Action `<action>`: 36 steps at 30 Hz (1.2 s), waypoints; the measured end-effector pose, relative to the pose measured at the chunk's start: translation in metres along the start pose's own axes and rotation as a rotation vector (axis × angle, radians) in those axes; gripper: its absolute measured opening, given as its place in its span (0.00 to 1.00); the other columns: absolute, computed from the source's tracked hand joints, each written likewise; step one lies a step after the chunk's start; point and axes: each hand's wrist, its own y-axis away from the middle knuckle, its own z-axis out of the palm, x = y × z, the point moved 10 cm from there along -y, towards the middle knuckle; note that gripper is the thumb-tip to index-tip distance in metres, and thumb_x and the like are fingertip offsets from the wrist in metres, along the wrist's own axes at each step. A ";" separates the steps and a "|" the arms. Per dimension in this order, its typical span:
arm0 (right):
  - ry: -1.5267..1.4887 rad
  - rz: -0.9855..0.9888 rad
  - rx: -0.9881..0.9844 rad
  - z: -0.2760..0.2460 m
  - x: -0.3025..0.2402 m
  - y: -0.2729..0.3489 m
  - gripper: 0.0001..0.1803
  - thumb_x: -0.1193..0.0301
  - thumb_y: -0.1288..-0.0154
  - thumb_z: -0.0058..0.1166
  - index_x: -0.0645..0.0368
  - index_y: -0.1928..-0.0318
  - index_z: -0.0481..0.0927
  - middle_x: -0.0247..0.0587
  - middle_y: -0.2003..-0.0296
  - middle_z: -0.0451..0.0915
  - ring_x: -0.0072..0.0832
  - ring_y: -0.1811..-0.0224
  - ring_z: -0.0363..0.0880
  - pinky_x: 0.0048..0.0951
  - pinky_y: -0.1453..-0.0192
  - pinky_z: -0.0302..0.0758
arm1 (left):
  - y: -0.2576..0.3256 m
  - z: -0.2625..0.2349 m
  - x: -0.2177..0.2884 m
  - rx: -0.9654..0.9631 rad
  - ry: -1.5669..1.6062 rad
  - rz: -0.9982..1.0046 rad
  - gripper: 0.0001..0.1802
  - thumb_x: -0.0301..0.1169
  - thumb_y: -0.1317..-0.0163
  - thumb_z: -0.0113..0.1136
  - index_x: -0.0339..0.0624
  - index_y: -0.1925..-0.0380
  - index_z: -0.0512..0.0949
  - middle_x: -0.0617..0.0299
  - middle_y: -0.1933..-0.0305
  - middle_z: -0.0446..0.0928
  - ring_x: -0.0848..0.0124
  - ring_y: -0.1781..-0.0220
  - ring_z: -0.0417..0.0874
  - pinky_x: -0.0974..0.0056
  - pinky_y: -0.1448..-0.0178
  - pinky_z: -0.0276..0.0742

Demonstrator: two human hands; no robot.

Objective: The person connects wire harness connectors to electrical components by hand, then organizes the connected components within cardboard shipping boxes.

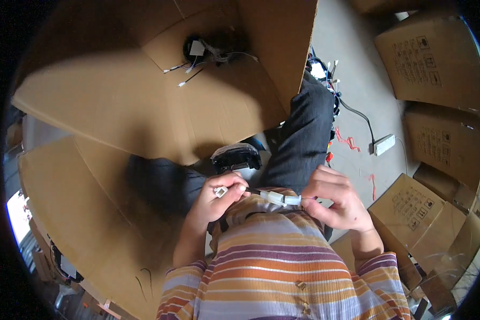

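Both my hands are in front of my lap with a wire harness stretched between them. My left hand is closed, thumb against fingers, on a thin black cable; a small white plug sticks out on its outer side. From the left fingertips the cable runs to a pair of translucent white connectors, lying side by side. My right hand is closed too, pinching the right end of these connectors. The fingers hide exactly where they grip.
A large open cardboard box stands before me, with a black cable bundle inside. A black plastic-wrapped object sits between my legs. At right are a white power strip, red strings and stacked cartons.
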 end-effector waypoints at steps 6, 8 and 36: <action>0.147 0.016 0.003 0.005 -0.001 -0.001 0.01 0.78 0.58 0.49 0.62 0.79 0.72 0.38 0.82 0.68 0.31 0.78 0.65 0.27 0.74 0.62 | 0.000 0.011 0.005 -0.090 -0.113 0.054 0.06 0.26 0.46 0.47 0.33 0.77 0.71 0.65 0.77 0.68 0.80 0.75 0.67 0.75 0.70 0.63; 0.166 0.029 -0.003 0.006 0.000 0.000 0.02 0.78 0.58 0.49 0.62 0.79 0.72 0.38 0.82 0.68 0.31 0.78 0.65 0.27 0.74 0.62 | 0.003 0.014 0.006 -0.103 -0.133 0.022 0.06 0.25 0.46 0.47 0.34 0.77 0.71 0.65 0.77 0.68 0.80 0.75 0.67 0.75 0.70 0.62; -0.198 0.045 -0.271 0.102 0.020 0.038 0.03 0.76 0.54 0.49 0.62 0.77 0.69 0.42 0.80 0.67 0.37 0.76 0.67 0.33 0.73 0.65 | 0.081 0.043 -0.056 -0.395 -0.351 -0.229 0.07 0.31 0.48 0.51 0.39 0.77 0.72 0.58 0.77 0.69 0.66 0.77 0.68 0.65 0.70 0.61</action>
